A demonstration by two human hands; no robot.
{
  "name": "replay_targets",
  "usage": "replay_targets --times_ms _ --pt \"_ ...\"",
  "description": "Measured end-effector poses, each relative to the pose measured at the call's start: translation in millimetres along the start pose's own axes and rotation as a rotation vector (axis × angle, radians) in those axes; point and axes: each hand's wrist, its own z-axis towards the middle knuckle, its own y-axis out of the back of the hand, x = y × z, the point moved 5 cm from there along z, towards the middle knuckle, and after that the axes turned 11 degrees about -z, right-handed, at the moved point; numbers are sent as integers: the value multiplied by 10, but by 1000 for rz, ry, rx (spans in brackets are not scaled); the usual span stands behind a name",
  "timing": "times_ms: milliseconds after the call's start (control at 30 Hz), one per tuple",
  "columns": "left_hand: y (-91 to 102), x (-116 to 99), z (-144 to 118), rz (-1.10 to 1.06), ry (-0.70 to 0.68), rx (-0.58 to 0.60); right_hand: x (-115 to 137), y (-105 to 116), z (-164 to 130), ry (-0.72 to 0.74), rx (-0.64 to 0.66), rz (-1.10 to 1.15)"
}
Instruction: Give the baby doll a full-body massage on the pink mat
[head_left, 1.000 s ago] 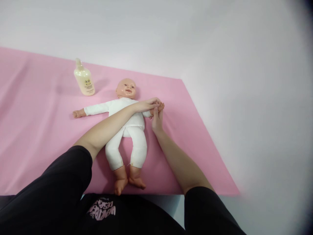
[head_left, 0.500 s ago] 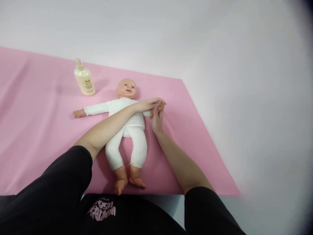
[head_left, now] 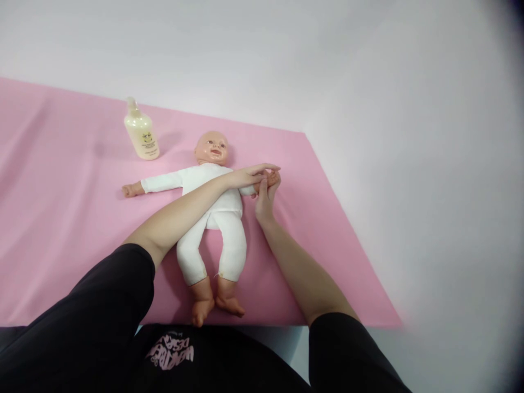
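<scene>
On pink cloth point(head_left: 61, 218), doll point(head_left: 216, 207) — one hand hidden under both hands' fingers point(head_left: 268, 176)

The scene is bright and evenly lit by soft, diffuse light with no hard glare. Shadows are faint and short: the lotion bottle point(head_left: 141, 132) throws a pale shadow to its right on the pink sheet point(head_left: 61, 218), and the doll point(head_left: 213, 218) leaves a thin dark edge beside its legs. Colours look slightly washed out, the white surface beyond the sheet nearly featureless. The centre is reasonably sharp, while the right side smears into blur and the top right and bottom right corners darken into a vignette. The sheet's straight edges bow slightly from wide-angle distortion
</scene>
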Motion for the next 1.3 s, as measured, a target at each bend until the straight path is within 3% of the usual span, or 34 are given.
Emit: replay_targets --times_ms 167,300,433,633,833,1000,1167,1300 --pt "-4 11 12 -14 -36 -52 -54 30 29 -29 -18 19" --pt "-32 28 12 27 -28 -13 -96 70 85 -41 -49 12" --pt "11 -106 -90 300 -149 -90 -136 171 168 -61 -142 25" --pt "56 -261 -503 652 -266 -226 -297 323 304 -189 -281 29" --pt "9 -359 -1189 857 -268 -291 -434 410 376 -230 -366 58" --pt "180 -487 -1943 1016 -98 -505 -525 497 448 -193 -365 33" --pt "572 -573 -2674 1208 222 -837 -643 626 548 -246 -411 6" --pt "894 -616 -3071 1222 471 -1066 -680 682 586 -295 -435 65"
